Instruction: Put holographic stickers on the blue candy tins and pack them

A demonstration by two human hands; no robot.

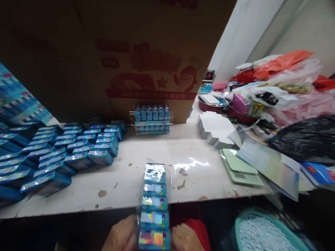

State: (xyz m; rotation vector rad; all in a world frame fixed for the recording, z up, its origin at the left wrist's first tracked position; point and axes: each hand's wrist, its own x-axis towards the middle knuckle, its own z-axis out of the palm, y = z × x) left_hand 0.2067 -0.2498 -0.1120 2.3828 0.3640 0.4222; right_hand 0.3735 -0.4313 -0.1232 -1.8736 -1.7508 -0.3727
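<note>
A row of several small blue boxes with shiny labels [154, 202] lies in clear plastic wrap, reaching from the table top out over its front edge. My left hand [121, 232] grips the near left side of this wrapped row, its fingers curled and partly hidden. On the near right side my right hand [185, 237] is also closed against the wrap. Both hands are slightly blurred and sit below the table edge. Farther back, a stacked wrapped pack of the same blue boxes [152, 118] stands against a large brown carton [151, 42].
Many loose blue boxes [52, 184] stand in rows at left. At right are a stack of white cards [216, 127], a pale green scale [242, 167], printed sheets [269, 160] and heaped plastic bags [285, 80]. A teal basin [238, 223] of small white pieces sits below.
</note>
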